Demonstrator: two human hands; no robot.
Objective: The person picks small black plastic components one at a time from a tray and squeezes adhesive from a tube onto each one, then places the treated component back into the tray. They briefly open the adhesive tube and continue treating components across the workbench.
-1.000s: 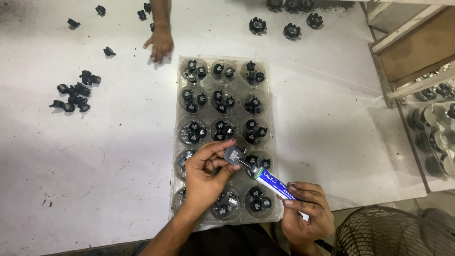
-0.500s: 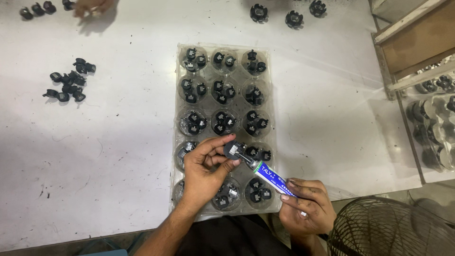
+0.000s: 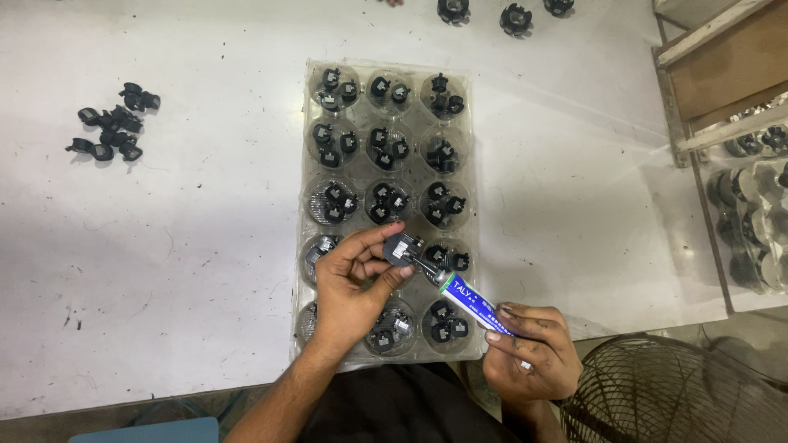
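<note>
Bright, even light falls from overhead, so the white table (image 3: 164, 271) nearly washes out in the middle of the frame. Shadows are short and soft, darkest along the bottom edge. The clear tray (image 3: 468, 164) throws faint glints off its cups. Focus holds sharp at center; the far right edge softens and dims slightly.

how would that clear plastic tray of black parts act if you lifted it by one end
The clear tray looks thin and moulded, so it would probably flex or sag. Its cups each hold loose black parts, which could spill if it tilts. It likely slides easily on the smooth white table.
</note>
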